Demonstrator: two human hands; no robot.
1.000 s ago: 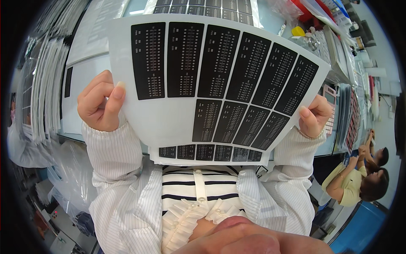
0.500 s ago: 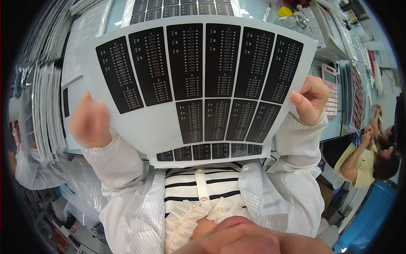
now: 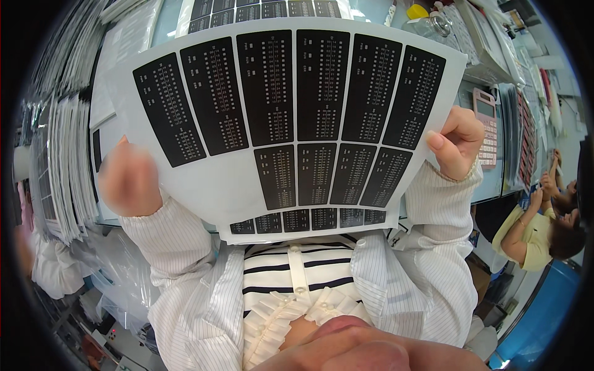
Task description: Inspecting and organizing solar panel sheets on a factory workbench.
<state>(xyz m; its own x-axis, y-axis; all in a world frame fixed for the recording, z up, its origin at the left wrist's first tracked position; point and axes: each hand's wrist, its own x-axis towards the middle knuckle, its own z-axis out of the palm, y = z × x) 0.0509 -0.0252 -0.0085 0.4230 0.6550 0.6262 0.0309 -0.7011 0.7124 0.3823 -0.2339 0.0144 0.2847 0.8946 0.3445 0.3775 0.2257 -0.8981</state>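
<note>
A large white sheet (image 3: 216,182) printed with black rectangular panels is held up in front of me by its two sides. The panels carry columns of small light marks, in a row of several tall ones above several shorter ones; the lower left part of the sheet is blank. My right hand (image 3: 458,143) pinches the right edge between thumb and curled fingers. At the left edge my left hand (image 3: 131,179) is closed, partly blurred, its thumb pointing up along the sheet. Below the held sheet, near my body, shows the edge of another similar sheet (image 3: 297,221).
Beyond lies another panel-printed sheet (image 3: 260,11) on the table. Stacks of papers (image 3: 68,154) stand at the left. A pink calculator (image 3: 486,133) and a glass jar (image 3: 436,26) are on the right. Clear plastic bags (image 3: 127,278) hang lower left. A person in yellow (image 3: 526,238) works far right.
The held sheet has tilted slightly, its top edge rising a little and its left panels shifting left. Both hands keep their hold on its sides.
</note>
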